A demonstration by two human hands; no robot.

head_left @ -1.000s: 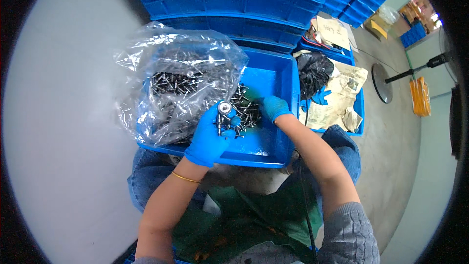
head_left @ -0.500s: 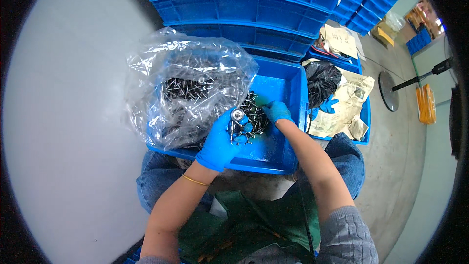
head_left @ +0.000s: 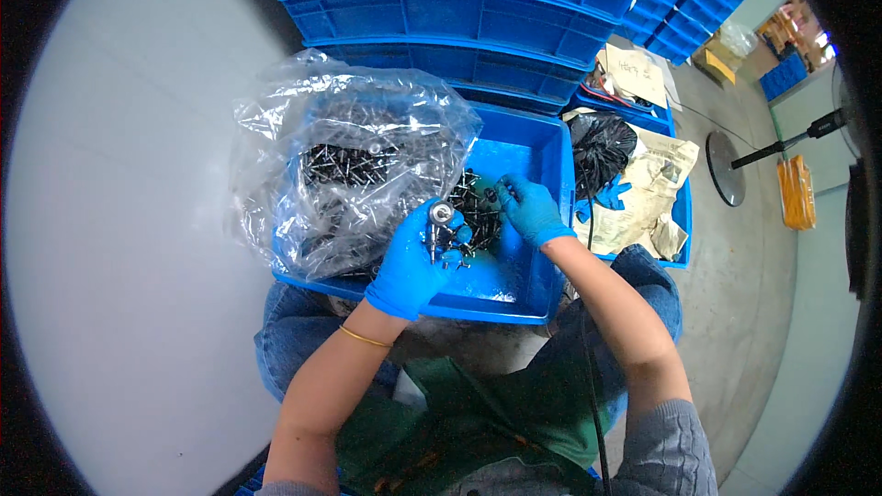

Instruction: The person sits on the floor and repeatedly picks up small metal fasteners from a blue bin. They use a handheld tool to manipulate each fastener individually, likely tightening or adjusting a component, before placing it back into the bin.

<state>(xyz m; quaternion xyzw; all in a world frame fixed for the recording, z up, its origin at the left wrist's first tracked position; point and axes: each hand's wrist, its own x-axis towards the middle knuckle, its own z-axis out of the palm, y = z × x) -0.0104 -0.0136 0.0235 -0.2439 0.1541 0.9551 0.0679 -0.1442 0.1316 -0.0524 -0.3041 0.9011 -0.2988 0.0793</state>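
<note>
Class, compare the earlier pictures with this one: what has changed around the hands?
The right hand has drawn back rightward and seems raised from the loose metal parts; whether it pinches any is unclear. The left hand still holds its metal pieces; the plastic bag and blue tray look unmoved.

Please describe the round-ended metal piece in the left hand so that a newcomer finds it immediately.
In front of the stacked blue crates is a blue tray. Over it, the gloved left hand holds the metal piece. Its broad silvery disc sets it apart from the thinner parts around it.
</note>
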